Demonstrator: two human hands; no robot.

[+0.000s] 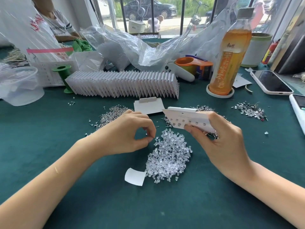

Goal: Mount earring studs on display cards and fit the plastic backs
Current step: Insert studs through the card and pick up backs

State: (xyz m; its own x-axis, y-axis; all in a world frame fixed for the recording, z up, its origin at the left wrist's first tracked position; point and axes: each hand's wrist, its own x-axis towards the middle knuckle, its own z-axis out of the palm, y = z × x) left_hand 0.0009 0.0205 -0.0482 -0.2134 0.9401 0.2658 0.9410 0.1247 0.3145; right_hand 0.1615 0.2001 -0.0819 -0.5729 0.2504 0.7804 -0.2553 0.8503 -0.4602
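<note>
In the head view, the right hand (219, 139) at centre right of the frame grasps a white display card (188, 119), tilted, thumb on its lower edge; two rows of studs show across the card's face. The left hand (132, 134) at centre has its grip pinched, thumb and forefinger tips together just beside the top of a heap of clear plastic backs (168, 157); whether a back sits between the fingertips is too small to tell. The heap lies on the green tabletop (82, 195) below the card, a small curled white paper slip (135, 176) touching its lower left edge. Loose earring studs (110, 116) lie in piles behind the hands. In the upper middle, a long fanned row of filled cards (122, 84) stretches left to right, an orange tea bottle (229, 60) to its right.
</note>
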